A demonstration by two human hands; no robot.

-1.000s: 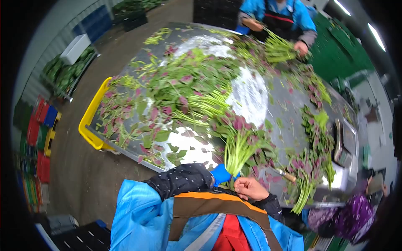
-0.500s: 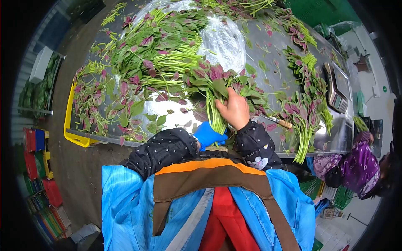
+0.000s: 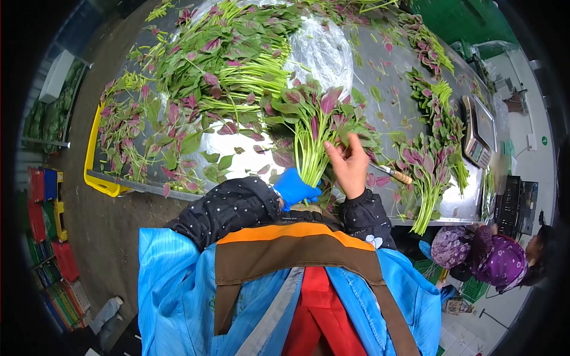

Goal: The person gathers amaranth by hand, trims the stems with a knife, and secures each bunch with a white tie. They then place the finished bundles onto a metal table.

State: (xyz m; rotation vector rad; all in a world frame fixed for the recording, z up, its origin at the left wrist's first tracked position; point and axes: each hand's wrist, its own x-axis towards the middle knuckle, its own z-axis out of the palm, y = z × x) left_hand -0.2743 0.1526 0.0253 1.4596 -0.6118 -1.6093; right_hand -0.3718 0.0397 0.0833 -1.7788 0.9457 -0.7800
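Observation:
My left hand (image 3: pixel 297 188), in a blue glove, is wrapped round the lower stems of a bunch of red-and-green leafy greens (image 3: pixel 312 139). The bunch stands leaves up, away from my body. Just right of its stems is my bare right hand (image 3: pixel 350 163), thumb and fingers curled towards each other near a small blurred leaf; whether they pinch it is unclear. A large heap of greens (image 3: pixel 237 53) lies behind, beside clear plastic film (image 3: pixel 323 53). A knife with a wooden handle (image 3: pixel 399 175) rests right of my right hand, next to another bunch (image 3: pixel 428 172).
The metal table (image 3: pixel 380 127) carries scattered leaves and more bunches along its right side. A scale (image 3: pixel 478 133) stands at the right edge, and a yellow crate (image 3: pixel 98 181) shows at the left. A person in purple patterned clothing (image 3: pixel 499 261) is at the lower right.
My right hand has moved off the bunch to the right and slightly down. The bunch's leaves are more spread and its stems more exposed. My left hand keeps its hold.

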